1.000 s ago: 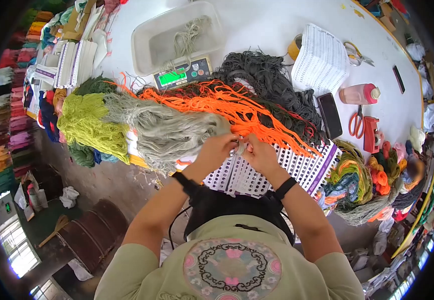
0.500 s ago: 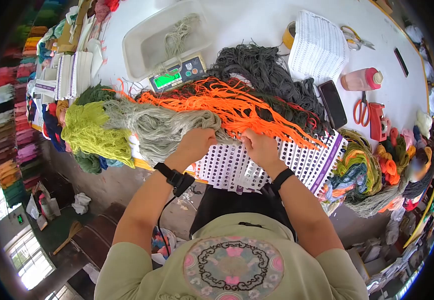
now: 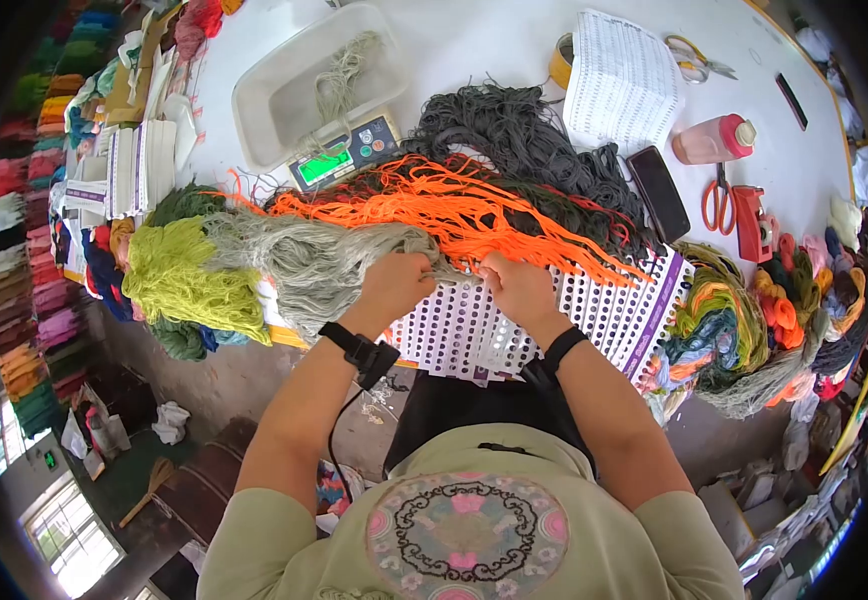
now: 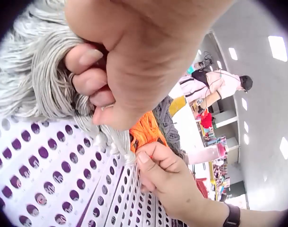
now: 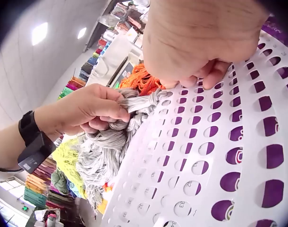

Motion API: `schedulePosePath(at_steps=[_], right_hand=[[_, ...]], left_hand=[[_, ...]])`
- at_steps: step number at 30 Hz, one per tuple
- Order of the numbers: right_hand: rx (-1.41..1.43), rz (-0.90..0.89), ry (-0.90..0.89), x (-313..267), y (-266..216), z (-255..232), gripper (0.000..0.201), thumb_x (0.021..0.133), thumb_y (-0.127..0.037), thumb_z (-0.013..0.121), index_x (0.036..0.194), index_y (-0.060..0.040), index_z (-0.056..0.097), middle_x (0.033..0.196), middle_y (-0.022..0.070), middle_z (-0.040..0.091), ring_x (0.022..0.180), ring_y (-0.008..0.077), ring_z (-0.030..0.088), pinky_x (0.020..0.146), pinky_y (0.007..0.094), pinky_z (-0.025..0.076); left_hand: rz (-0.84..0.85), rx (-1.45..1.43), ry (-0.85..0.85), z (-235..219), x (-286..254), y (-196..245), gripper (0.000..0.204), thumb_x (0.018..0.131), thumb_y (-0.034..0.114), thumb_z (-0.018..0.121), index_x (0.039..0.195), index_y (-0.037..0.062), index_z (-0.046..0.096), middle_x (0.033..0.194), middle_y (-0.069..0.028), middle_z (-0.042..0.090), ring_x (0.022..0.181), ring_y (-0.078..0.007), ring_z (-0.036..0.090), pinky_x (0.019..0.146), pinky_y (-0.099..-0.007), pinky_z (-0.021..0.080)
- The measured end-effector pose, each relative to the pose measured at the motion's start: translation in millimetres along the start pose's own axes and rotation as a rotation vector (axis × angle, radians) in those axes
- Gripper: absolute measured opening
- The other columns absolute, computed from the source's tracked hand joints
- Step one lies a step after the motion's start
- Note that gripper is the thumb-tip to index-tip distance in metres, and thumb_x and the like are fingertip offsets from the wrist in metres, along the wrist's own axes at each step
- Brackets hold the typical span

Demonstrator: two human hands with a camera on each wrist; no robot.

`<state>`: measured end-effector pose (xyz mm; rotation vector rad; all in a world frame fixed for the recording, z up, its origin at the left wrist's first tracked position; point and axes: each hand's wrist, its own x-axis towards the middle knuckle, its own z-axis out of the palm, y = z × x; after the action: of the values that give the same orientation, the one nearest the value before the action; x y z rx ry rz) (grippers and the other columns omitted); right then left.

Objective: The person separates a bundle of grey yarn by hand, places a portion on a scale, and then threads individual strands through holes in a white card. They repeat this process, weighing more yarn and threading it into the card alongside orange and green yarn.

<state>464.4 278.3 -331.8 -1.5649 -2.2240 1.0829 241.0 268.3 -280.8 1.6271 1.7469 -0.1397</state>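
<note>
A thick hank of grey thread (image 3: 299,262) lies across the near side of the table. My left hand (image 3: 394,287) grips its right end, fingers curled round the strands, as the left wrist view shows. Just to the right, my right hand (image 3: 522,292) pinches thin grey strands (image 4: 116,142) between thumb and forefinger. Small knotted loops of the grey thread (image 5: 144,101) show between the two hands in the right wrist view. Beneath both hands lie white cards with rows of punched holes (image 3: 459,325). Bright orange thread (image 3: 494,220) spreads right behind my hands.
Yellow-green thread (image 3: 179,265) lies left, dark grey thread (image 3: 499,125) behind. A scale (image 3: 349,152) partly carries a plastic tub (image 3: 254,115). Rightward are a phone (image 3: 658,192), red-handled scissors (image 3: 719,205), a bottle (image 3: 709,142) and mixed hanks (image 3: 714,320). Another person (image 4: 219,82) stands across.
My hands were close together over the grey thread a second ago. They have since drawn apart, the left moving leftward onto the hank. The last half second shows little hand movement.
</note>
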Motion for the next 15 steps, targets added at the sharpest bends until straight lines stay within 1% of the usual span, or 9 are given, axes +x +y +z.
schedulePosePath(at_steps=[5,7,8,10,11,12,13,14,15], right_hand=[[-0.081,0.024,-0.032,2.5,0.5,5.0,0.010,0.090,-0.027,0.054,0.092,-0.0179,0.059,0.070,0.0081,0.066,0.069,0.0310,0.065,0.059,0.0458,0.048],[-0.100,0.035,-0.040,1.1,-2.0,2.3,0.010,0.090,-0.027,0.054,0.092,-0.0180,0.059,0.070,0.0083,0.066,0.070,0.0309,0.065,0.060,0.0459,0.048],[-0.117,0.046,-0.050,1.1,-4.8,0.6,0.011,0.091,-0.028,0.053,0.092,-0.0181,0.059,0.070,0.0085,0.065,0.071,0.0309,0.065,0.060,0.0460,0.048],[-0.134,0.049,-0.022,-1.1,-13.2,1.8,0.011,0.090,-0.027,0.056,0.093,-0.0169,0.058,0.070,0.0079,0.065,0.070,0.0303,0.065,0.061,0.0444,0.048],[-0.026,0.105,0.005,-5.9,-21.6,-0.9,0.013,0.090,-0.027,0.058,0.095,-0.0156,0.058,0.073,0.0082,0.065,0.070,0.0304,0.065,0.061,0.0443,0.048],[0.079,0.159,0.031,-10.2,-32.9,-5.2,0.015,0.089,-0.027,0.059,0.097,-0.0143,0.058,0.075,0.0085,0.064,0.071,0.0306,0.065,0.061,0.0441,0.048],[0.167,0.161,0.089,-13.5,-46.1,-8.9,0.019,0.087,-0.023,0.064,0.101,-0.0103,0.059,0.078,0.0078,0.063,0.066,0.0237,0.063,0.060,0.0376,0.047],[0.154,0.148,0.103,-17.6,-60.6,-11.9,0.019,0.087,-0.023,0.064,0.101,-0.0103,0.059,0.078,0.0078,0.063,0.066,0.0237,0.063,0.060,0.0376,0.047],[0.370,0.140,0.154,-21.5,-79.2,-16.6,0.020,0.087,-0.021,0.066,0.101,-0.0085,0.060,0.079,0.0063,0.062,0.064,0.0187,0.059,0.060,0.0337,0.046]], left_hand=[[0.072,-0.045,0.032,-19.4,7.5,-27.6,0.027,0.078,0.031,0.068,0.092,0.0077,0.072,0.074,-0.0117,0.068,0.069,-0.0275,0.066,0.061,-0.0407,0.050],[-0.124,-0.523,-0.156,-40.1,-3.4,-33.9,0.039,0.085,0.037,0.066,0.110,0.0074,0.068,0.093,-0.0091,0.071,0.074,-0.0217,0.068,0.059,-0.0400,0.051],[-0.122,-0.518,-0.146,-47.3,-13.5,-34.9,0.039,0.085,0.037,0.066,0.110,0.0074,0.068,0.093,-0.0091,0.071,0.074,-0.0217,0.068,0.059,-0.0400,0.051],[0.048,-1.159,-0.108,-66.9,-44.8,-24.3,0.053,0.095,0.044,0.054,0.131,0.0051,0.052,0.123,-0.0120,0.061,0.095,-0.0254,0.066,0.072,-0.0430,0.053],[0.059,-1.153,-0.097,-71.2,-56.7,-20.8,0.053,0.095,0.044,0.054,0.131,0.0051,0.052,0.123,-0.0120,0.061,0.095,-0.0254,0.066,0.072,-0.0430,0.053],[0.166,-1.475,-0.175,-73.2,-67.3,-15.9,0.060,0.095,0.049,0.048,0.135,0.0048,0.046,0.131,-0.0139,0.054,0.110,-0.0298,0.058,0.085,-0.0468,0.049],[0.286,-1.796,-0.262,-74.2,-77.1,-11.8,0.067,0.095,0.055,0.042,0.139,0.0044,0.040,0.139,-0.0158,0.047,0.125,-0.0343,0.050,0.098,-0.0505,0.045],[0.312,-1.796,-0.258,-75.3,-86.2,-8.5,0.067,0.095,0.055,0.042,0.139,0.0044,0.040,0.139,-0.0158,0.047,0.125,-0.0343,0.050,0.098,-0.0505,0.045],[0.402,-1.821,-0.264,-76.5,-94.4,-5.2,0.071,0.093,0.059,0.038,0.138,0.0032,0.041,0.139,-0.0165,0.047,0.132,-0.0354,0.040,0.105,-0.0525,0.037]])
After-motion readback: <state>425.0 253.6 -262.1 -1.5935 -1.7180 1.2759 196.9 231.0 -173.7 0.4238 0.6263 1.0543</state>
